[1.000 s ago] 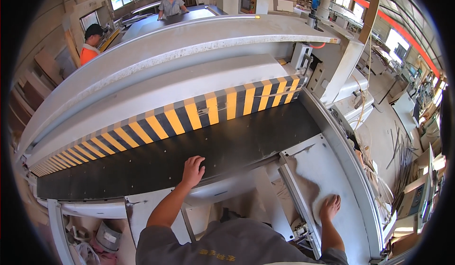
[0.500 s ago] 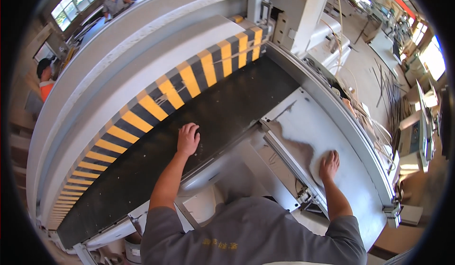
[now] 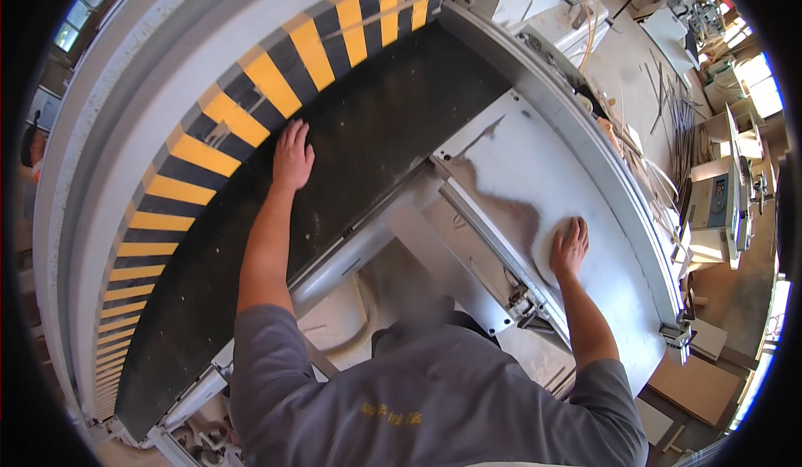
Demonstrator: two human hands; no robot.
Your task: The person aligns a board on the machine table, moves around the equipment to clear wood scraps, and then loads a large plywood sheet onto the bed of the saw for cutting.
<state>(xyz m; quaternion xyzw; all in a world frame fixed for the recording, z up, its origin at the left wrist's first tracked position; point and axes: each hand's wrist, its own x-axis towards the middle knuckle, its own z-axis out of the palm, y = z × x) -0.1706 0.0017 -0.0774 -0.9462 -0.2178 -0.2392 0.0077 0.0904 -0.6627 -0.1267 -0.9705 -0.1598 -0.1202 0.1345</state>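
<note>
Flat black bed [image 3: 401, 91] lies under our left hand [image 3: 292, 162], grey metal plate [image 3: 576, 175] under our right hand [image 3: 569, 250], fingers [image 3: 291, 133] extended, empty; slipping beneath yellow-and-black striped guard [image 3: 308, 52] risks pinching.

Black bed [image 3: 376, 124] beside pale plate [image 3: 547, 154]

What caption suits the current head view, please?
Left hand over the black bed near the striped guard, right hand on the pale plate.

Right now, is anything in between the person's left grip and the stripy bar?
Nothing visible is: the left grip is right by the lower edge of the striped bar, over the black bed. I can't tell whether it touches the bar.
</note>
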